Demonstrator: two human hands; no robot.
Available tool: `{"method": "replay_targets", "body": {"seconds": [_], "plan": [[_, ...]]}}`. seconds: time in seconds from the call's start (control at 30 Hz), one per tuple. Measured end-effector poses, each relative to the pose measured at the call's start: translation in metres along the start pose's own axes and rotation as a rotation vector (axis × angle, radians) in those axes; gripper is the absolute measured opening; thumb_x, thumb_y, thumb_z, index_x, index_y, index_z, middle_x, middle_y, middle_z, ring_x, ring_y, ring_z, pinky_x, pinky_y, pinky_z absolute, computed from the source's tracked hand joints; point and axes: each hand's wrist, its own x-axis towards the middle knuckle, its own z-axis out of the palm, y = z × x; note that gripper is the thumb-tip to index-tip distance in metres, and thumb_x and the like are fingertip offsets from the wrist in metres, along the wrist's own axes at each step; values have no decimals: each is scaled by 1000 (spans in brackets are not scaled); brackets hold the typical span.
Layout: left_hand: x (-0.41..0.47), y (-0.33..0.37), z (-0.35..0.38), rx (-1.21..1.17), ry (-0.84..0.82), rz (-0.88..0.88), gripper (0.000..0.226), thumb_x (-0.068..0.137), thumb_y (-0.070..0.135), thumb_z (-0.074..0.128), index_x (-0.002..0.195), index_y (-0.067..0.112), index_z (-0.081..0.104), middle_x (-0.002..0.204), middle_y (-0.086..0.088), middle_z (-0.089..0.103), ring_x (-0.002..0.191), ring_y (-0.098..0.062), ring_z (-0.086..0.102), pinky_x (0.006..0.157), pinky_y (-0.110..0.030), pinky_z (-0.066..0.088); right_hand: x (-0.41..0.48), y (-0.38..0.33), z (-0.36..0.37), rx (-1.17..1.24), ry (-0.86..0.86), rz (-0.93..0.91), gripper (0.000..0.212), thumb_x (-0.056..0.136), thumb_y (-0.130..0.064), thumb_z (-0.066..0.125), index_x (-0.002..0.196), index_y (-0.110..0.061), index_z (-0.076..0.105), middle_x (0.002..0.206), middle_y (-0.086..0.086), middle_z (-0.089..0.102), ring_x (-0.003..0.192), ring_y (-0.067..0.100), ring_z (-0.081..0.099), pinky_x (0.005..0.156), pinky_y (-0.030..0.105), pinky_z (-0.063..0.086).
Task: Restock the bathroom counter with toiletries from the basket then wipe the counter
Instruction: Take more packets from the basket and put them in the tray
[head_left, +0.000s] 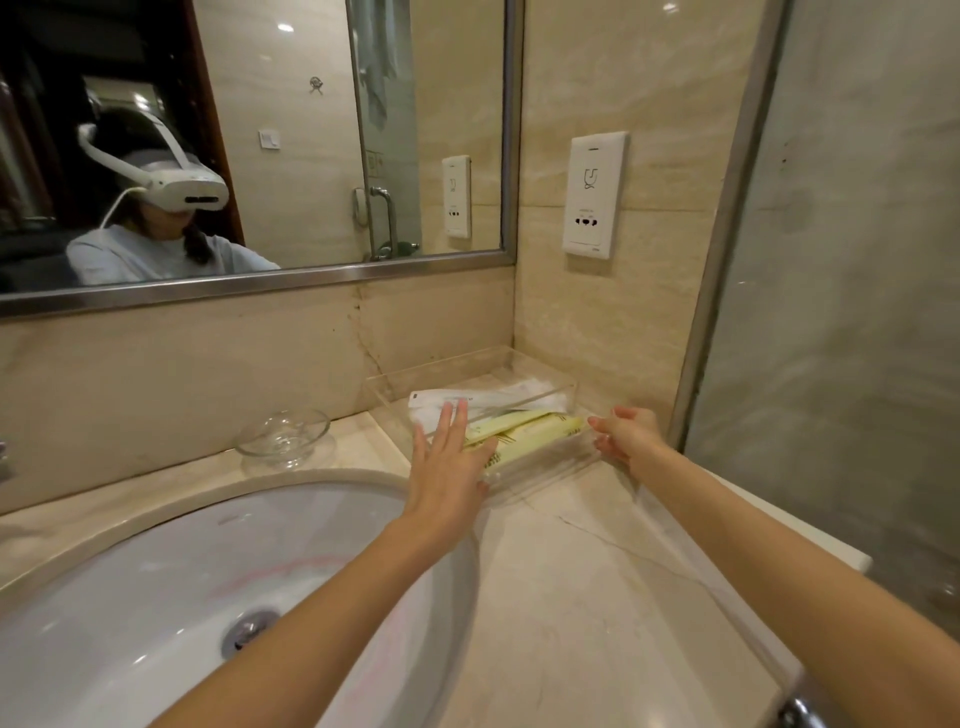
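A clear acrylic tray (540, 470) stands in the back right corner of the beige marble counter (587, 587). Inside lie yellow toiletry packets (524, 431) at the front and white packets (488, 397) behind them. My left hand (449, 462) is flat, fingers straight, at the tray's left side, with its fingertips over the white packets. My right hand (626, 434) touches the tray's right front corner with slightly bent fingers. Neither hand holds a packet.
A white sink basin (156, 597) fills the left foreground. A small clear glass dish (284, 435) sits behind it near the backsplash. A mirror hangs above, a wall socket panel (595, 195) is on the right wall, and a glass shower partition (841, 312) borders the counter's right end.
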Motion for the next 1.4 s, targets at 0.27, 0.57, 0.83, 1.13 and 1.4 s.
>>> {"method": "replay_targets", "body": {"seconds": [0.27, 0.57, 0.83, 1.13, 1.4], "plan": [[4, -10, 10, 97, -34, -52, 65, 99, 27, 41, 148, 42, 0, 157, -11, -20, 145, -27, -18, 111, -58, -12, -18, 15, 29, -1103, -354, -919, 46, 103, -36, 25, 147, -25, 28, 156, -5, 22, 146, 12, 13, 118, 34, 5], [11, -10, 12, 38, -98, -70, 66, 100, 31, 37, 149, 36, -8, 159, -7, -14, 146, -29, -15, 116, -55, -3, -3, 29, 32, -1004, -364, -1071, 76, 82, -74, 0, 146, -40, 25, 156, -18, 9, 145, 1, -7, 116, 32, -8], [22, -10, 14, -6, -150, -77, 77, 88, 69, 28, 148, 39, -8, 158, -3, -17, 146, -20, -18, 113, -59, -9, 15, 25, 46, -955, -275, -1045, 83, 79, -76, -6, 146, -38, 26, 155, -15, 22, 145, 6, 7, 116, 36, -2], [50, -32, 19, 141, -68, -108, 57, 97, 53, 18, 149, 38, -1, 160, -4, 5, 147, -28, 6, 117, -54, 2, 31, 20, 89, -928, -188, -1027, 72, 83, -61, 1, 137, -39, 43, 145, -13, 39, 136, 6, 27, 111, 34, 3], [58, -37, 25, 50, 6, -103, 52, 98, 47, 30, 147, 41, 15, 158, -3, 17, 146, -28, 14, 118, -44, 11, 42, 14, 90, -868, -314, -1015, 69, 77, -72, 17, 132, -45, 46, 142, -17, 39, 135, 3, 25, 111, 30, 0]]}}
